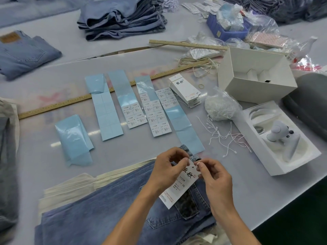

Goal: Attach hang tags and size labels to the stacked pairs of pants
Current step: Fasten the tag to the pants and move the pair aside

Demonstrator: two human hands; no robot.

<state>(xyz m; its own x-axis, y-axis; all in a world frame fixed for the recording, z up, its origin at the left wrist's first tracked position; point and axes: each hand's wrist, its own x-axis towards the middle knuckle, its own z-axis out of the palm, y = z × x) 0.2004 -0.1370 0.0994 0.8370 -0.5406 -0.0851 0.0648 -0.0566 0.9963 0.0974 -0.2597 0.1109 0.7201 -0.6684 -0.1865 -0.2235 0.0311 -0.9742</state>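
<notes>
1. Two bare hands meet over the near edge of the table (247, 200), above the top pair of jeans (106, 209) on a stack of denim and cream pants.
2. The left hand (168, 167) pinches the upper corner of a white hang tag (180, 184) between thumb and fingers; the tag lies tilted across the jeans' waistband and back pocket.
3. The right hand (214, 172) is closed narrowly on a thin white string (194, 164) at the top of the tag.
4. Strips of blue backing paper with size labels (157, 114) lie in a row farther out on the table.
5. A pile of spare hang tags (185, 91) sits just right of the strips, and loose white strings (224, 135) lie scattered beside a white box tray (283, 144).
</notes>
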